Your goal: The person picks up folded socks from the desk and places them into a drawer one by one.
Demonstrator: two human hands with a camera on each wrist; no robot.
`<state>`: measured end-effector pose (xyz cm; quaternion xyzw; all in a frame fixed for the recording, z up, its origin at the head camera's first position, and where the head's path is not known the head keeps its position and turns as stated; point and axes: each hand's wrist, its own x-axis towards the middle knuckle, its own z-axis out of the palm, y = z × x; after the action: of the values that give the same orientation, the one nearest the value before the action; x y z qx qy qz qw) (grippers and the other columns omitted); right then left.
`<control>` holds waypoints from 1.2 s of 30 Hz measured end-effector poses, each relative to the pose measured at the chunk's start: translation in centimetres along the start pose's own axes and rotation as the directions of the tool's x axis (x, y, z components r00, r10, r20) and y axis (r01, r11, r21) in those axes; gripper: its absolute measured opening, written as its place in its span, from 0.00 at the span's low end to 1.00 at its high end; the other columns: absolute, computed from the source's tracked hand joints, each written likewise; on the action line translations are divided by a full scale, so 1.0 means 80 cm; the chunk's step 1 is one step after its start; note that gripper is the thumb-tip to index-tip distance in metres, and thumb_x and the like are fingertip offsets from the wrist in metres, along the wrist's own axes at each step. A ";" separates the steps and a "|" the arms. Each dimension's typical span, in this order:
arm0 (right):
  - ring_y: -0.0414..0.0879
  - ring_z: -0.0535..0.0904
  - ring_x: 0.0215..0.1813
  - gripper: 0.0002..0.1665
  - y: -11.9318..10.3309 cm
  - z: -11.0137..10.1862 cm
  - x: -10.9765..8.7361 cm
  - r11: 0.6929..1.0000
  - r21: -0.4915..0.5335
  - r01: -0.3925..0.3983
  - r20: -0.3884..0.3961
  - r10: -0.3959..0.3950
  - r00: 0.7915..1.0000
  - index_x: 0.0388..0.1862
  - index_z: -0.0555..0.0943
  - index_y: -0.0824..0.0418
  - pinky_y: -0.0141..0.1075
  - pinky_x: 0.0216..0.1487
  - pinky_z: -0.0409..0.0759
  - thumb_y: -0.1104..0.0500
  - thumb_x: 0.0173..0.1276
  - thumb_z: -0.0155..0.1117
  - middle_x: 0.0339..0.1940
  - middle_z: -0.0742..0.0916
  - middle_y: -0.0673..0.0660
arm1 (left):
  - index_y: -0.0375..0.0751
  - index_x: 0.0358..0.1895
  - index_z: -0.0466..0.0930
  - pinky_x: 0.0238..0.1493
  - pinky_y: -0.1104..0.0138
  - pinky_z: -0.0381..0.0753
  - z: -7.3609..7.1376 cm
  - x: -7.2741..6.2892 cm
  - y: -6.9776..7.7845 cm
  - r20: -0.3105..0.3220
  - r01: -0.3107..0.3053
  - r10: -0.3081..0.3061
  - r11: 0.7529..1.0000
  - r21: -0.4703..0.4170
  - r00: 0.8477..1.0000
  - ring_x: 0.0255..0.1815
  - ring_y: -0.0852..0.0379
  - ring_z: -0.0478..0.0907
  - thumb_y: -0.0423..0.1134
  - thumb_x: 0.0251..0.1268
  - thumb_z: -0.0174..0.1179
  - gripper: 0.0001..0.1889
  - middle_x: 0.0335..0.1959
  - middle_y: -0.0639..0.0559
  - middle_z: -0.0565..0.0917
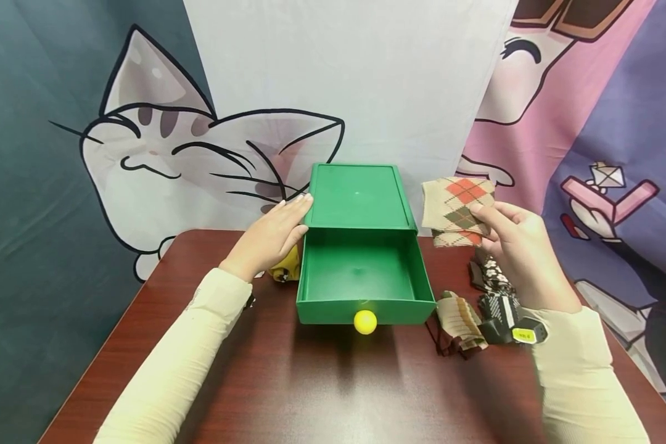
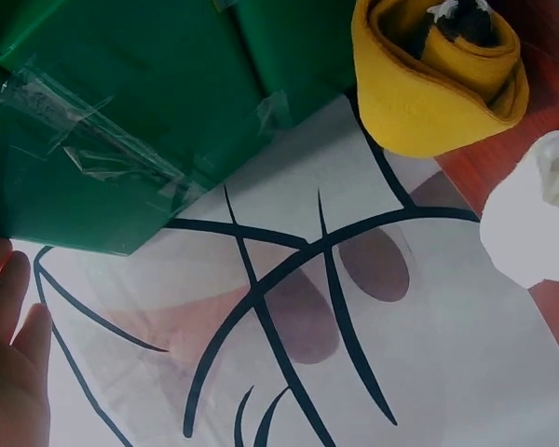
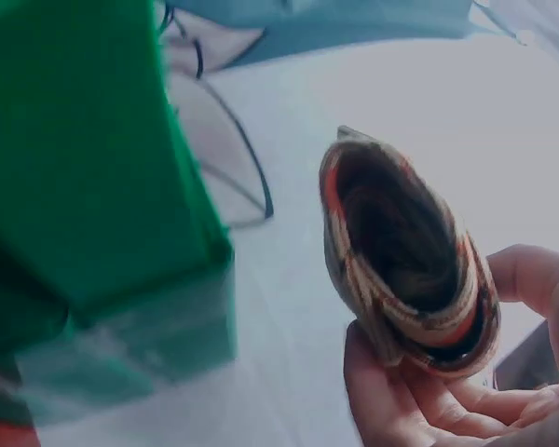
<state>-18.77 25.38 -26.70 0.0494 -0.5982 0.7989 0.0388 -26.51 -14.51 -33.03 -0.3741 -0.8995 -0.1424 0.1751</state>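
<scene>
A green box (image 1: 361, 196) stands on the table with its drawer (image 1: 361, 271) pulled out; a yellow ball knob (image 1: 365, 322) sits on the drawer's front. My left hand (image 1: 272, 234) rests with extended fingers against the box's upper left edge. To the right of the box, my right hand (image 1: 518, 246) holds up a folded argyle sock (image 1: 457, 206), beige with orange and olive diamonds, thumb in front and fingers behind. The right wrist view shows the rolled opening of this sock (image 3: 405, 251) between thumb and fingers. Nothing lies inside the drawer.
Beside the box on the left is a rolled yellow sock (image 2: 438, 74), with a white rolled bundle (image 2: 540, 209) near it. Right of the drawer lie a striped beige-brown sock (image 1: 459, 324) and several dark patterned socks (image 1: 496, 302). A printed cloth (image 1: 355, 80) hangs behind the table.
</scene>
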 end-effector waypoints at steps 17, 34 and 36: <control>0.43 0.87 0.40 0.05 -0.002 0.078 0.003 0.980 -0.054 -0.191 0.159 0.197 0.967 0.42 0.84 0.64 0.34 0.45 0.87 0.64 0.74 0.62 0.40 0.89 0.55 | 0.37 0.81 0.54 0.81 0.53 0.49 -0.007 0.000 0.001 0.049 -0.002 0.001 0.999 0.035 0.999 0.81 0.50 0.53 0.46 0.83 0.46 0.31 0.80 0.45 0.60; 0.42 0.83 0.37 0.11 0.033 0.135 0.008 0.900 -0.293 -0.322 0.281 0.403 0.871 0.48 0.73 0.72 0.35 0.45 0.87 0.64 0.74 0.52 0.42 0.83 0.57 | 0.36 0.80 0.55 0.81 0.54 0.50 -0.006 -0.003 -0.003 0.031 -0.009 0.007 0.999 0.035 0.999 0.81 0.48 0.55 0.44 0.82 0.47 0.31 0.80 0.44 0.60; 0.40 0.80 0.35 0.10 0.037 0.137 0.008 0.888 -0.323 -0.326 0.275 0.418 0.866 0.47 0.74 0.71 0.35 0.43 0.87 0.64 0.73 0.53 0.42 0.82 0.57 | 0.37 0.80 0.55 0.82 0.55 0.49 -0.005 -0.003 -0.003 0.029 -0.005 0.005 1.000 0.030 1.000 0.81 0.50 0.54 0.45 0.83 0.46 0.30 0.80 0.45 0.60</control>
<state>-19.43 14.03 -26.36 0.0625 -0.6956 0.6830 -0.2139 -26.46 -14.97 -32.79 -0.3757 -0.9031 -0.1229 0.1679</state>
